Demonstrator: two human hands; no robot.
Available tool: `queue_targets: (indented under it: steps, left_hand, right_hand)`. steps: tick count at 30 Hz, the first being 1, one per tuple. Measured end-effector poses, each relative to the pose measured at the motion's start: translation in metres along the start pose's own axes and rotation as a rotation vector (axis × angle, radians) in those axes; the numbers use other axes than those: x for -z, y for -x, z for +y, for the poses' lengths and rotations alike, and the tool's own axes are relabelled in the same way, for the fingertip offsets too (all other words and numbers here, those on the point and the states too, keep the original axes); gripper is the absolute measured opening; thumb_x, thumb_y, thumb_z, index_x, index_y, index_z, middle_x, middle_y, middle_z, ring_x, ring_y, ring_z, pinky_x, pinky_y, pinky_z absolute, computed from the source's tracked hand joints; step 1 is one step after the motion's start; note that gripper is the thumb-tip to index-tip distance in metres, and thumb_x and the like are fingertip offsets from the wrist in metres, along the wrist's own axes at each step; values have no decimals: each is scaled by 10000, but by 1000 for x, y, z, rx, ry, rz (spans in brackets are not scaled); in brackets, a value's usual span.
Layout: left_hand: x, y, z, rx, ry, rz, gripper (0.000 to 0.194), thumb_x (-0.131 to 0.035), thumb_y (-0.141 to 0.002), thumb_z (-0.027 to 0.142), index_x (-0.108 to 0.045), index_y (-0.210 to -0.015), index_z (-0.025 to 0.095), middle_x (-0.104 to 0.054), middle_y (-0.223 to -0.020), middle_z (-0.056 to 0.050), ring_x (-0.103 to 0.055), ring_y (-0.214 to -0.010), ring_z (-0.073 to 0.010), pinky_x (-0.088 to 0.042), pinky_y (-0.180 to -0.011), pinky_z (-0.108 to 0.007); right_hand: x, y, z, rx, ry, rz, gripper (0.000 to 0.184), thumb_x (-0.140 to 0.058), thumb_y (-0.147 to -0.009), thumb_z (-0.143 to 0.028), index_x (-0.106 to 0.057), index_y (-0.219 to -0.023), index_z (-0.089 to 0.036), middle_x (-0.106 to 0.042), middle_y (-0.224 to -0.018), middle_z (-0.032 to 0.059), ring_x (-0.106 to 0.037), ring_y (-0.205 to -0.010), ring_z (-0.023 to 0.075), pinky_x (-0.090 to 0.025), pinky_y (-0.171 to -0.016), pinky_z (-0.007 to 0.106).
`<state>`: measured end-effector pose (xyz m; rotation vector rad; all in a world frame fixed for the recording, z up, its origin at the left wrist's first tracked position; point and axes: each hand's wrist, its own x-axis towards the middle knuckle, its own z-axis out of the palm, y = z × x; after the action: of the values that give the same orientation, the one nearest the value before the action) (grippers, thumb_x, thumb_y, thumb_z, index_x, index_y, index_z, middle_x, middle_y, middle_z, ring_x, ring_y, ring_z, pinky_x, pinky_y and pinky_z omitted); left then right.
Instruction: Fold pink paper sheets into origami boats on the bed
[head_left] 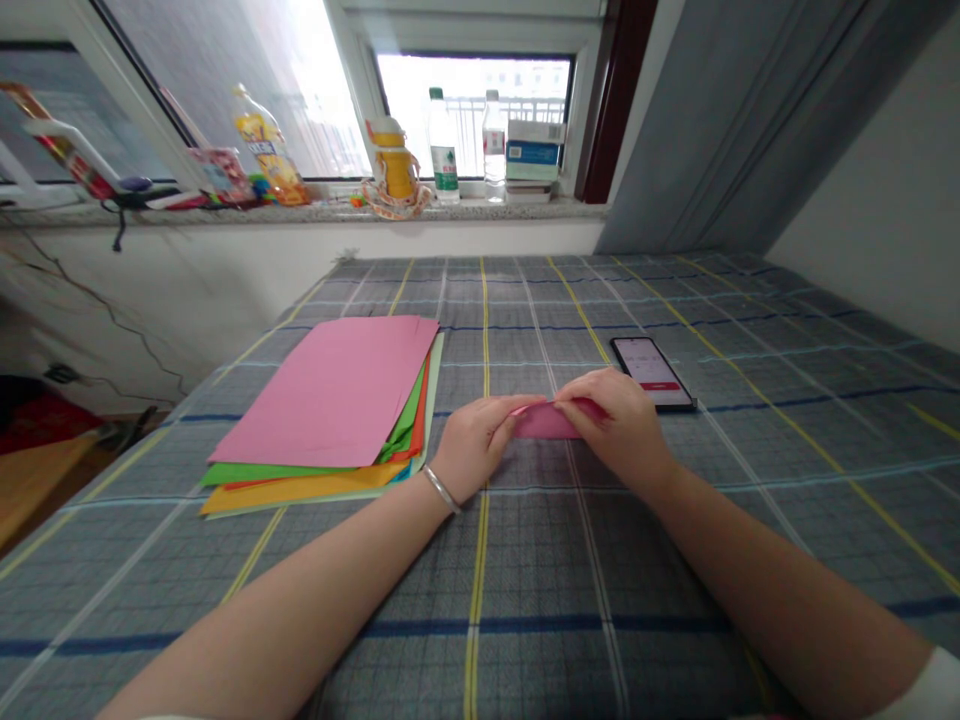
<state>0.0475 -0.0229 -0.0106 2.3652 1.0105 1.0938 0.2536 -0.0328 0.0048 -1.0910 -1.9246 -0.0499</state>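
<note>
Pink paper [551, 424], a small narrow piece, is showing between the two hands in the middle of the checked cloth [540, 600]; from where I'm standing, I can't tell whether it is touching the cloth. The left hand [474, 440] is pinching its left end, and the right hand [622, 422] is gripping its right end, so the fingers are hiding parts of both ends. A silver bracelet [441, 490] is circling the left wrist. Just beyond the right hand, a phone [654, 374] is lying face up, its near left part disappearing behind that hand. To the left, a stack of coloured sheets [330, 390] is spreading unevenly, pink on top, its right edge sitting near the left hand. Farther off, bottles [444, 150], a yellow cup [396, 168] and boxes [534, 155] are crowding the windowsill [322, 214].
</note>
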Motion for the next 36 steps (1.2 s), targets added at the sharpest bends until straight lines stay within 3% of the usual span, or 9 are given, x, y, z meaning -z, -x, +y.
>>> queue_targets:
  steps: [5, 10, 14, 19, 25, 31, 36]
  left_hand:
    - [-1, -3, -3, 167, 142, 78, 360, -361, -968, 317, -657, -1149, 223, -695, -1130, -5, -624, -1049, -170, -461, -930, -285]
    - [-1, -7, -9, 334, 191, 153, 376, -383, -946, 371, -687, -1055, 178, -709, -985, -21, -616, -901, -182, -466, -815, -265]
    - [-6, -10, -18, 485, 328, 183, 394, -422, -909, 453, -663, -852, 148, -646, -765, -11, -553, -713, -157, -433, -652, -240]
    - [-11, -13, -32, 603, 574, 115, 416, -481, -842, 547, -612, -796, 155, -563, -654, 20, -460, -584, -122, -363, -547, -223]
    - [-8, -18, -46, 544, 382, 73, 337, -530, -819, 456, -671, -797, 151, -624, -743, 0, -504, -661, -142, -365, -585, -231]
    - [-10, -15, -46, 495, 318, 209, 294, -532, -836, 387, -699, -871, 147, -668, -852, -30, -574, -800, -179, -423, -732, -276]
    - [-11, -12, -45, 437, 313, 242, 281, -524, -850, 364, -703, -906, 155, -677, -875, -31, -590, -855, -187, -436, -789, -292]
  right_hand:
    - [-5, 1, 23, -230, -170, 36, 76, -642, -805, -292, -695, -791, -239, -722, -819, 14, -646, -818, 197, -478, -801, 367]
    - [-12, 0, 44, -487, -465, 56, 121, -663, -754, -315, -721, -801, -220, -730, -809, 27, -660, -781, 188, -510, -750, 344]
    - [-16, -1, 49, -565, -531, 79, 157, -679, -723, -323, -736, -823, -216, -734, -807, 38, -660, -750, 184, -519, -723, 338]
    - [-21, -1, 54, -620, -522, 73, 220, -677, -714, -349, -748, -856, -196, -740, -848, 63, -664, -786, 202, -521, -751, 360]
    - [-31, 1, 65, -667, -524, 30, 297, -671, -707, -331, -723, -965, -192, -709, -767, 40, -626, -694, 178, -495, -668, 331]
    - [-29, 4, 64, -647, -582, 12, 316, -684, -710, -377, -684, -975, -204, -651, -694, 5, -584, -649, 158, -454, -625, 303]
    - [-23, 3, 56, -584, -508, -8, 326, -679, -724, -371, -670, -1000, -197, -484, -528, -66, -424, -512, 110, -349, -521, 262]
